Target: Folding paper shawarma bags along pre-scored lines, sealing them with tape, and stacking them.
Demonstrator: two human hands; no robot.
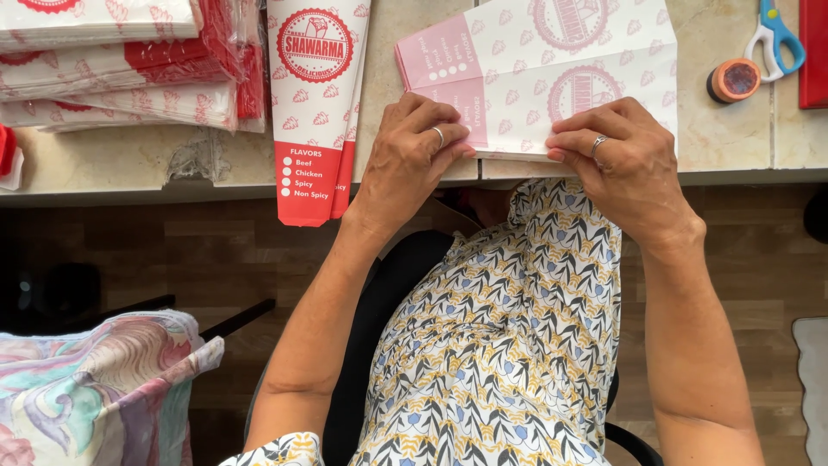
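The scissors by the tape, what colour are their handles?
Blue and white handles on the scissors, seen in the head view.

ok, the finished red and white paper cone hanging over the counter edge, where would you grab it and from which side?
Probably by the narrow red end of the paper cone, from the near side. That end sticks out past the counter edge, so fingers can pinch it flat from above and below. Its wide end lies beside the wrapped stack, with less room. The left hand is nearest; both hands press on the pink sheet.
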